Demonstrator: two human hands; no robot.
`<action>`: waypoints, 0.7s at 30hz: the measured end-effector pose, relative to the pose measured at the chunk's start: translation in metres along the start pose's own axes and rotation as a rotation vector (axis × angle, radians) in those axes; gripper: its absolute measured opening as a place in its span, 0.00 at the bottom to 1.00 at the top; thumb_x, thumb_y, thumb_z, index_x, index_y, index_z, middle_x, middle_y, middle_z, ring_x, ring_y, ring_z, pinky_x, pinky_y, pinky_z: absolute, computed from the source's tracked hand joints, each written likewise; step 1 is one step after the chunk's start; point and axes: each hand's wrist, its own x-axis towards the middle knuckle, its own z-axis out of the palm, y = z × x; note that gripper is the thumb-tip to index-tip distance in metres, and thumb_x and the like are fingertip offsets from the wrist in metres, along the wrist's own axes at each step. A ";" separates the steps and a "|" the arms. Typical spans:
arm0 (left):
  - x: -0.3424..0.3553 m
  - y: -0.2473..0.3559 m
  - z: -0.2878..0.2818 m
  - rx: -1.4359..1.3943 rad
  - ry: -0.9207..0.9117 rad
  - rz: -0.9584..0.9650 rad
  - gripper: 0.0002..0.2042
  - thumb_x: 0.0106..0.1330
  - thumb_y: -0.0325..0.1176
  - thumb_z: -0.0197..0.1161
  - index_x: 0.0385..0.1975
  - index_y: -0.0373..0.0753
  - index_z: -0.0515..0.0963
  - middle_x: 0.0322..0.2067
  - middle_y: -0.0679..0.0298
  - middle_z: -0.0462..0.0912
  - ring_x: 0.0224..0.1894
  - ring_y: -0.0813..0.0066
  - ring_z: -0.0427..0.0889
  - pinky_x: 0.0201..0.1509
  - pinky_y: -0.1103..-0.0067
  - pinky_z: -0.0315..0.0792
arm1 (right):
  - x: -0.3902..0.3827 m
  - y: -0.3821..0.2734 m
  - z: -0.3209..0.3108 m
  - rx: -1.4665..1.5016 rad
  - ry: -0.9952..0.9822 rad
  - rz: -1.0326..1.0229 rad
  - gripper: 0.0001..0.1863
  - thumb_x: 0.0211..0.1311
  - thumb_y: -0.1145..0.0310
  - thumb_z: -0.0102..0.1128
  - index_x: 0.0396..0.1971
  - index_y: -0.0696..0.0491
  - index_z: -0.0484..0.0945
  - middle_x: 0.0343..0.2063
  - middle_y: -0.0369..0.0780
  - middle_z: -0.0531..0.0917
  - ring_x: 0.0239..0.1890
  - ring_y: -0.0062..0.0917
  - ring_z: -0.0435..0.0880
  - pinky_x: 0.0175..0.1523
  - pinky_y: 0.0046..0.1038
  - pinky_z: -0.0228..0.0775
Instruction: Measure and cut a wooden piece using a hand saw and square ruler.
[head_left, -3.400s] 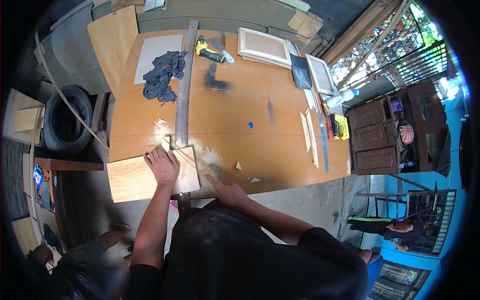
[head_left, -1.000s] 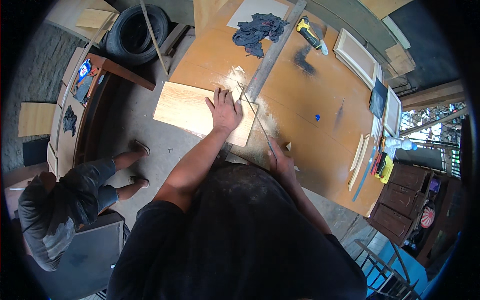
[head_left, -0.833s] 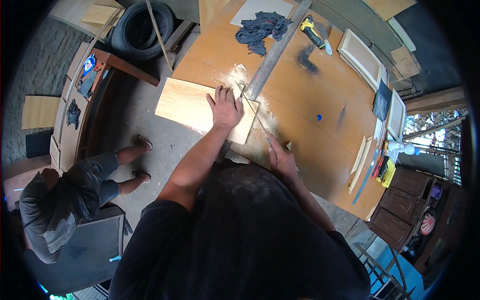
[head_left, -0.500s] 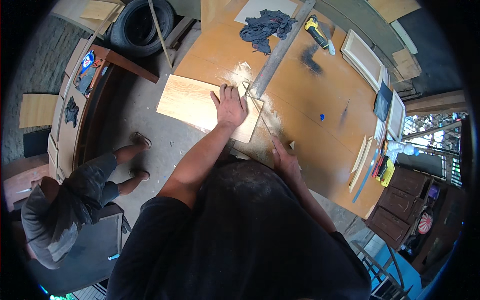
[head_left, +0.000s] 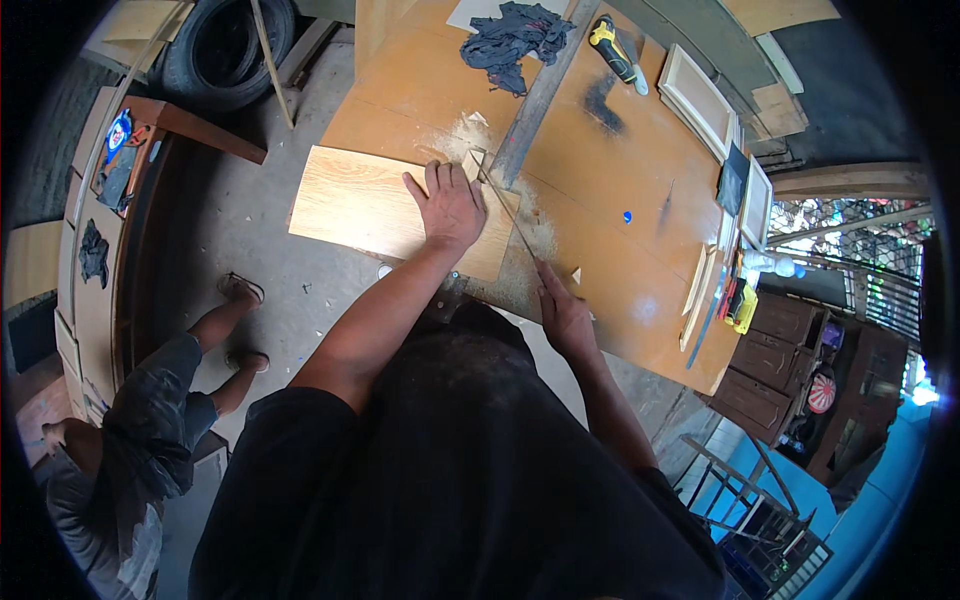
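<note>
My left hand [head_left: 455, 210] lies flat on a light wood-grain board [head_left: 350, 195], thumb apart from the fingers, near the board's right end. The board rests on the workbench and its left part juts past the bench edge. In my right hand [head_left: 567, 318] is a thin-bladed hand saw [head_left: 516, 222], its handle wrapped by my fingers. The blade, seen nearly edge-on, slants forward and left across the board's right end. Small wood pieces [head_left: 473, 163] lie at the blade's far end. Pale sawdust [head_left: 540, 232] is scattered around it, and a triangular offcut [head_left: 576, 275] sits near my right hand.
A dark bar [head_left: 545, 95] crosses the brown workbench [head_left: 600, 160] beyond the board. Farther off are a black cloth [head_left: 515, 45] and a yellow-black power tool [head_left: 612, 48]. Framed panels [head_left: 698, 100] line the right side. Another person [head_left: 150, 410] stands at left.
The whole view has shifted, so bench and board sit slightly farther left and higher. My left hand stays on the board and my right hand keeps hold of the saw.
</note>
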 end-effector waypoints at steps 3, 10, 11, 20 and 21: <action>0.006 -0.006 0.002 -0.010 -0.007 -0.013 0.21 0.67 0.41 0.54 0.53 0.32 0.71 0.56 0.52 0.70 0.67 0.55 0.58 0.72 0.39 0.35 | 0.034 -0.029 -0.003 0.056 -0.107 0.199 0.23 0.69 0.71 0.50 0.64 0.49 0.71 0.45 0.61 0.80 0.50 0.54 0.81 0.57 0.46 0.73; -0.002 -0.007 -0.003 0.023 -0.037 0.070 0.21 0.68 0.42 0.54 0.54 0.33 0.71 0.58 0.54 0.70 0.68 0.52 0.58 0.70 0.36 0.35 | 0.014 0.005 0.002 0.124 -0.080 0.015 0.24 0.67 0.72 0.50 0.64 0.50 0.71 0.48 0.58 0.80 0.51 0.53 0.80 0.58 0.44 0.73; -0.003 -0.007 -0.001 0.037 -0.027 0.076 0.21 0.68 0.42 0.54 0.54 0.33 0.71 0.58 0.54 0.70 0.68 0.52 0.58 0.70 0.36 0.35 | 0.011 0.007 0.001 0.136 -0.070 0.006 0.24 0.67 0.72 0.50 0.64 0.50 0.71 0.48 0.58 0.80 0.51 0.53 0.80 0.58 0.44 0.73; -0.005 0.027 0.013 0.023 -0.024 0.210 0.25 0.68 0.42 0.54 0.59 0.31 0.66 0.64 0.52 0.61 0.72 0.51 0.51 0.71 0.37 0.34 | -0.015 0.026 -0.016 0.221 -0.081 0.102 0.23 0.70 0.67 0.49 0.64 0.52 0.69 0.47 0.56 0.81 0.44 0.52 0.84 0.52 0.43 0.75; -0.010 0.028 0.014 -0.007 -0.004 0.208 0.25 0.68 0.42 0.54 0.59 0.31 0.66 0.63 0.51 0.61 0.71 0.51 0.52 0.71 0.37 0.34 | -0.020 0.029 -0.017 0.205 -0.110 0.124 0.24 0.71 0.66 0.48 0.65 0.51 0.68 0.47 0.56 0.82 0.43 0.52 0.84 0.51 0.44 0.75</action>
